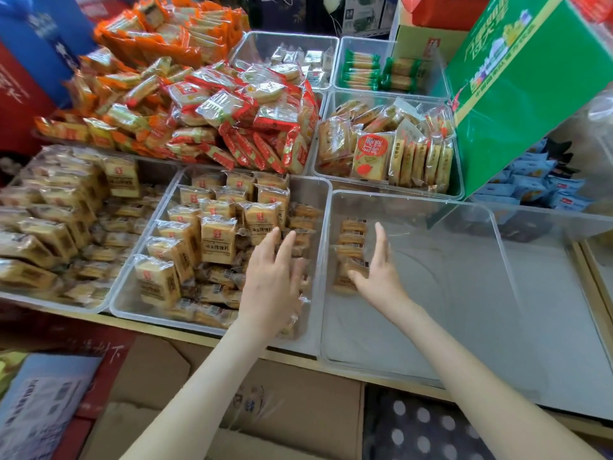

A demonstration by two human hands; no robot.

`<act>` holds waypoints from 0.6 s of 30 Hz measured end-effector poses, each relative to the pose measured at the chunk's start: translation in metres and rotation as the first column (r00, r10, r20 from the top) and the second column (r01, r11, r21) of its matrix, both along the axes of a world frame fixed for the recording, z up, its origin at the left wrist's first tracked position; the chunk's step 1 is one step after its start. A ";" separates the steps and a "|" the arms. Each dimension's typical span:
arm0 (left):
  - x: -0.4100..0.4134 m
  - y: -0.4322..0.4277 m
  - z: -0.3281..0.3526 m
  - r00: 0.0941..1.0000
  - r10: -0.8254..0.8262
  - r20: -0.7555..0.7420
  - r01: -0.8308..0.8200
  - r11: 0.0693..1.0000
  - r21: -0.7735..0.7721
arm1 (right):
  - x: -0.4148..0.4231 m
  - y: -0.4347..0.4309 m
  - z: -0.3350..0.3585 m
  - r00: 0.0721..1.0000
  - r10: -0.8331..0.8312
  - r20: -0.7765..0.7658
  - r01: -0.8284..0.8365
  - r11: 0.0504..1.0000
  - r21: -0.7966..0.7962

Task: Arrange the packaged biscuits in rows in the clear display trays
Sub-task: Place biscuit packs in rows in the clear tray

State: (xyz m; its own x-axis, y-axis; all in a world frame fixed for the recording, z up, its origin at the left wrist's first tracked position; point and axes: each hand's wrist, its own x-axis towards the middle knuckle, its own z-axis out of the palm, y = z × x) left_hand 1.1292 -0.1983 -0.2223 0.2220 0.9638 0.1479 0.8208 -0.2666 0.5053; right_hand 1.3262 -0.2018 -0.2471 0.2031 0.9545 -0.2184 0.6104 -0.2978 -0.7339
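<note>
One head-worn wide-angle view looks forward and down, close over the clear trays [447, 293]; edges seemingly warped.

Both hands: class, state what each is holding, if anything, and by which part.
Nothing is gripped. The left hand is open over the middle tray; the right hand is open, thumb against the short packet row in the right tray.

A short biscuit row [351, 254] lies in the right tray [464, 327], beside the fuller left tray [132, 307].

Before me, a column of tan biscuit packets [352, 242] hugs the left wall of one clear tray [447, 303]; the neighbouring tray [309, 194] holds upright packets [218, 239].
</note>
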 end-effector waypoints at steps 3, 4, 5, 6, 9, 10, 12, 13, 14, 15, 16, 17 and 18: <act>-0.039 0.017 -0.006 0.952 0.201 -0.233 -0.184 0.979 0.091 | -0.025 -0.001 0.027 0.998 0.022 0.058 -0.033 0.979 0.200; -0.048 0.021 -0.006 0.929 0.238 -0.282 -0.227 0.971 0.070 | -0.035 0.001 0.033 0.996 0.058 0.071 -0.072 0.972 0.225; -0.056 0.025 -0.006 0.920 0.250 -0.303 -0.248 0.968 0.044 | -0.044 0.003 0.036 0.992 0.094 0.081 -0.111 0.967 0.231; -0.061 0.027 -0.007 0.917 0.245 -0.314 -0.248 0.968 0.030 | -0.051 0.006 0.037 0.990 0.110 0.090 -0.128 0.965 0.228; -0.070 0.028 -0.008 0.925 0.196 -0.325 -0.199 0.980 0.023 | -0.059 0.012 0.035 0.997 0.013 0.079 -0.029 0.977 0.209; -0.072 0.028 -0.010 0.932 0.187 -0.310 -0.189 0.982 0.025 | -0.061 0.013 0.035 0.996 -0.016 0.089 -0.005 0.975 0.224; -0.075 0.029 -0.013 0.946 0.185 -0.267 -0.186 0.982 0.021 | -0.070 0.013 0.038 0.987 0.002 0.160 -0.050 0.953 0.298; -0.075 0.030 -0.015 0.952 0.193 -0.238 -0.196 0.980 0.009 | -0.076 0.015 0.039 0.980 0.035 0.197 -0.100 0.937 0.333; -0.074 0.033 -0.015 0.954 0.210 -0.214 -0.218 0.976 -0.012 | -0.083 0.016 0.042 0.971 0.071 0.227 -0.151 0.921 0.358; -0.073 0.036 -0.015 0.952 0.237 -0.196 -0.249 0.968 -0.041 | -0.091 0.018 0.043 0.962 0.108 0.251 -0.198 0.908 0.369; -0.072 0.041 -0.014 0.948 0.264 -0.180 -0.280 0.957 -0.070 | -0.099 0.021 0.044 0.953 0.144 0.267 -0.239 0.899 0.367; -0.071 0.045 -0.014 0.944 0.285 -0.164 -0.303 0.949 -0.093 | -0.106 0.024 0.044 0.945 0.179 0.274 -0.271 0.898 0.348; -0.071 0.049 -0.014 0.943 0.298 -0.152 -0.314 0.944 -0.101 | -0.113 0.028 0.043 0.939 0.212 0.272 -0.294 0.903 0.312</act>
State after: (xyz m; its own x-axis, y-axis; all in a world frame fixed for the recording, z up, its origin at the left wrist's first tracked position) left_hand 1.0584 -0.1494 -0.2365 -0.0770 0.9969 0.0146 0.9145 0.0648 0.3993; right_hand 1.2128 -0.1741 -0.2042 -0.0508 0.9867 0.1542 0.7924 0.1338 -0.5952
